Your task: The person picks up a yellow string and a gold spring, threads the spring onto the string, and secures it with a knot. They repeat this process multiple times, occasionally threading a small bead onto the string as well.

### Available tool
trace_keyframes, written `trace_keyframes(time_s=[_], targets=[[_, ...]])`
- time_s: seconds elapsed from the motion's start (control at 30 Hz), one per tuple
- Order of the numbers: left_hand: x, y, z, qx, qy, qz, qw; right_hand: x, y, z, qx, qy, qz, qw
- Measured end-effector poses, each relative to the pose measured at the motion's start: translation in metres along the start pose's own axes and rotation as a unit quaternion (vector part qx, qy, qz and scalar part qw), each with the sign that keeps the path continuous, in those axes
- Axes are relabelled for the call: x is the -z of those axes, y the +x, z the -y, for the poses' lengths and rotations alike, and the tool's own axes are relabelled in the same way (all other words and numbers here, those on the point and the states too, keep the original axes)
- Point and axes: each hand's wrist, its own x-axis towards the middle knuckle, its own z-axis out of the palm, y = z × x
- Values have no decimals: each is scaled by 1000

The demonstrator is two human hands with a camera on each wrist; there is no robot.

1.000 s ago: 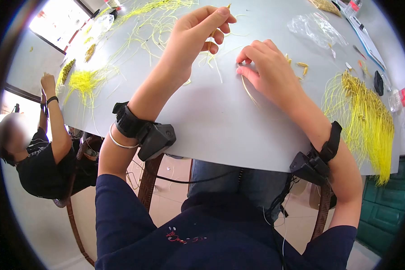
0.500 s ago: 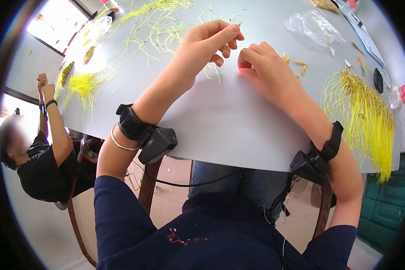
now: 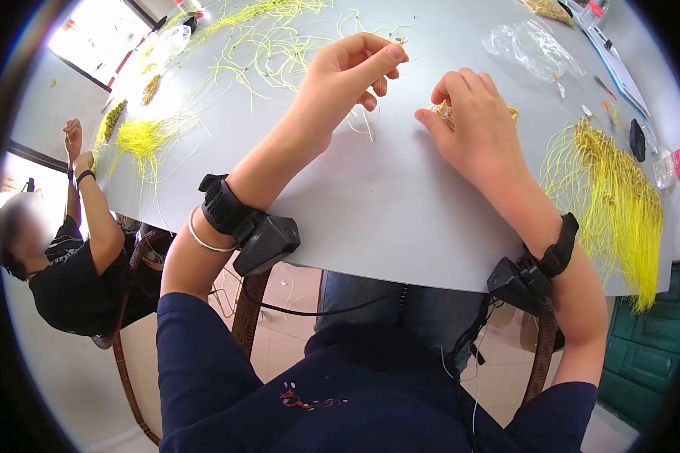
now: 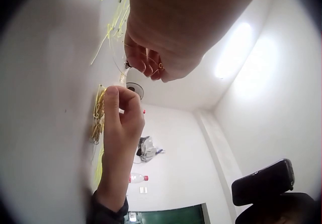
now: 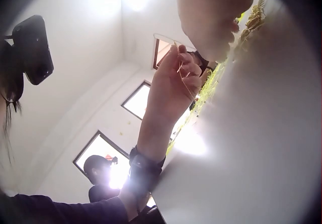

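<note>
My left hand [image 3: 342, 83] is raised over the table, thumb and index finger pinching a thin thread with a small gold piece [image 3: 402, 41] at the fingertips. A pale strand [image 3: 378, 112] hangs below its curled fingers; the right wrist view also shows this thread [image 5: 184, 83]. To the right, my right hand [image 3: 480, 132] is low over a small group of gold pieces [image 3: 444, 115], its thumb apart from the index finger. In the left wrist view these gold pieces [image 4: 97, 116] lie beside that hand, ridged like little coils. The palm hides part of them.
A large bundle of yellow threads with gold ends [image 3: 619, 196] hangs over the table's right edge. Loose yellow-green threads [image 3: 268, 64] spread across the far left. A clear plastic bag [image 3: 529, 49] and a bottle [image 3: 672, 164] are at the right. Another person [image 3: 72, 279] sits at left.
My right hand held a thin strand near the left hand a second ago; it has moved right, over the gold pieces. My left hand came slightly nearer and to the right, then stayed.
</note>
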Motion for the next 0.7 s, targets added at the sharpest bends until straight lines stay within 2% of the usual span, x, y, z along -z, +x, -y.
trace_keyframes(time_s=[0.07, 0.17, 0.27, 0.37, 0.7], targets=[[0, 0, -1, 5, -3, 0, 1000, 1, -1, 1, -33, -44, 38, 998], [-1, -1, -1, 0, 2, 3, 1000, 1, -1, 0, -48, -45, 44, 997], [-1, -1, 0, -10, 1, 3, 1000, -3, -2, -3, -39, -54, 1, 998], [0, 0, 2, -11, -2, 6, 1000, 0, -3, -2, -29, -55, 23, 998], [-1, -2, 1, -16, 0, 13, 1000, 1, -6, -9, -20, -78, 10, 997]])
